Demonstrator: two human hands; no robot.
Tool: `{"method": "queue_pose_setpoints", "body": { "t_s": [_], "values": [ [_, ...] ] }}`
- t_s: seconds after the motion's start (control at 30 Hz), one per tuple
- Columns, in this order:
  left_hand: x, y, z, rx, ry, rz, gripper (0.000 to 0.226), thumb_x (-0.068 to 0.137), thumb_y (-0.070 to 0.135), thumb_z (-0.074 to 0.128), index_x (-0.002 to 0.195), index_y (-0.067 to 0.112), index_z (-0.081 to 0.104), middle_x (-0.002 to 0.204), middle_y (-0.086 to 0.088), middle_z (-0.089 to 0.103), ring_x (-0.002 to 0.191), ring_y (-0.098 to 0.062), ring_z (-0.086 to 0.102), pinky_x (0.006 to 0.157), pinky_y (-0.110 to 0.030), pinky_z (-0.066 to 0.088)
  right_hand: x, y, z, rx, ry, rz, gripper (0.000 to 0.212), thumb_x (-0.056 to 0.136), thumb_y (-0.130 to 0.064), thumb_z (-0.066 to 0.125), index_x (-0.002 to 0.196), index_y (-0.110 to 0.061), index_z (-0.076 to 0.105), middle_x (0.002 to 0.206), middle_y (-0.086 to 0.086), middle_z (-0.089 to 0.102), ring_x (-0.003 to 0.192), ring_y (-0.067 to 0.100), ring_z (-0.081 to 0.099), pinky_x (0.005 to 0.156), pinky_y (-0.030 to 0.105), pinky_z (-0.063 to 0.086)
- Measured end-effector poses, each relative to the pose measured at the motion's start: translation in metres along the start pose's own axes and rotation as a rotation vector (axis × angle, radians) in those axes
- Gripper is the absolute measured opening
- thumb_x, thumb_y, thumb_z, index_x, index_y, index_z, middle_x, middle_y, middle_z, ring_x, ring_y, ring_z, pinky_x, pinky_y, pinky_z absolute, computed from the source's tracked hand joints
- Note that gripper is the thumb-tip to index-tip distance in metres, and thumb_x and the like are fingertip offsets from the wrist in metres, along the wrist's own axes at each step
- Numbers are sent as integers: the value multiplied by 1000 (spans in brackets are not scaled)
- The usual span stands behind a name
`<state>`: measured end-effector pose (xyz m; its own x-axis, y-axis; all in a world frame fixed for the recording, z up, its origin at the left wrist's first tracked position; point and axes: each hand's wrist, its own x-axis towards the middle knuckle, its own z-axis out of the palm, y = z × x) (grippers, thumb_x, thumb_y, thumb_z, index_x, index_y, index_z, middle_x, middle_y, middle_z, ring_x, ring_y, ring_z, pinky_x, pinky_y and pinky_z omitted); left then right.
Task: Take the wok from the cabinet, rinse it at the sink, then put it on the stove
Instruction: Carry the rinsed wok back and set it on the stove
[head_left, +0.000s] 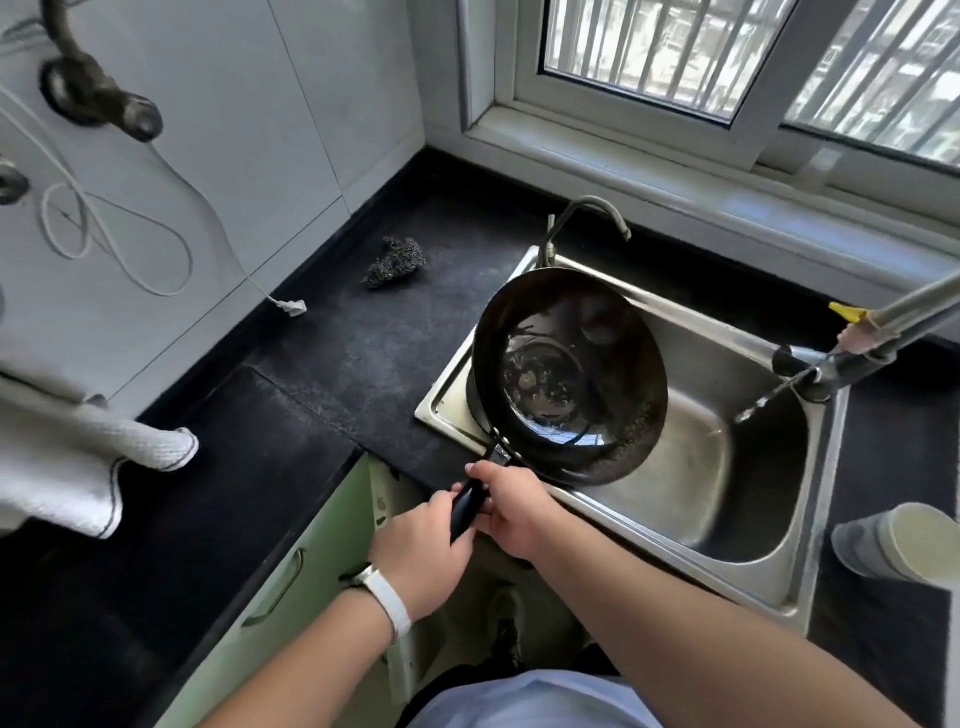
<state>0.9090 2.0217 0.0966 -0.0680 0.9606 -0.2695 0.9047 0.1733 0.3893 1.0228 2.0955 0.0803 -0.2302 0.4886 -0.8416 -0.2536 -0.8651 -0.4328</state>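
- Over the left part of the steel sink (769, 525): one dark wok (569, 376), round, deep-bowled, tilted so its inside faces up and toward the camera.
- Wok interior: glossy black with bright reflections; a ring-shaped flat centre carrying pale specks or residue; a rough, speckled band along the lower right rim.
- Wok handle (467, 506): black, straight, joined to the bowl by a riveted bracket at the near rim, pointing toward the person.
- Left hand (421, 558): closed around the rear of the handle; white band on the wrist.
- Right hand (511, 506): closed around the handle just ahead of the left, fingers wrapped over it.
- Tap (810, 364) at the sink's right edge: a thin stream of water runs into the basin, falling beside the wok, not onto it.
- Second tap (584, 218) behind the sink, curved, spout above the wok's far rim.
- Black counter (332, 353): dark scouring pad (395, 262) well to the left of the sink; white cloth (78, 457) at the left edge.
- Hard to make out: whether the wok's underside rests on the sink rim or is held clear; the middle of the handle, covered by both hands; the nature of the specks inside.
- Cut off: a pale cylindrical container (898, 543) at the right edge.
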Motion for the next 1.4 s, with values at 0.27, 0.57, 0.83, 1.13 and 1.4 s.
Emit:
{"method": "queue_pose_setpoints", "body": {
  "t_s": [0.27,0.57,0.83,1.13,1.4],
  "values": [
    [-31,-8,1,244,211,81,35,67,34,82,91,18,63,60,2,63,43,-21,61,33,-26,36,-20,-2,11,-92,-181,25,19,95,-4,54,113,-3,49,79,16,64,43,16,63,61,38,56],
    [-56,30,-9,405,374,-5,39,59,24,88,88,8,66,55,-2,58,35,-24,56,29,-26,33,-42,-13,1,-129,-406,71,2,99,-7,53,99,-7,51,81,11,66,64,20,68,62,34,59],
    [-80,66,-11,465,445,-120,21,85,27,47,96,9,48,58,-7,56,35,-26,55,31,-28,36,-61,-22,-16,-181,-590,60,5,100,-9,52,102,-6,48,88,14,67,76,24,70,71,41,60],
    [-97,107,-13,417,334,-248,36,64,22,83,82,9,54,52,-5,54,33,-28,54,30,-25,31,-79,-26,-35,-250,-638,47,9,100,-11,53,93,-6,55,83,11,69,72,21,70,72,37,61],
    [-116,135,-9,-122,454,-509,23,91,39,55,83,22,42,65,5,52,58,-23,54,47,-32,31,-96,-18,-40,-379,-627,-25,9,95,-8,61,86,-8,59,78,10,66,63,20,63,53,28,55]
  ]
}}
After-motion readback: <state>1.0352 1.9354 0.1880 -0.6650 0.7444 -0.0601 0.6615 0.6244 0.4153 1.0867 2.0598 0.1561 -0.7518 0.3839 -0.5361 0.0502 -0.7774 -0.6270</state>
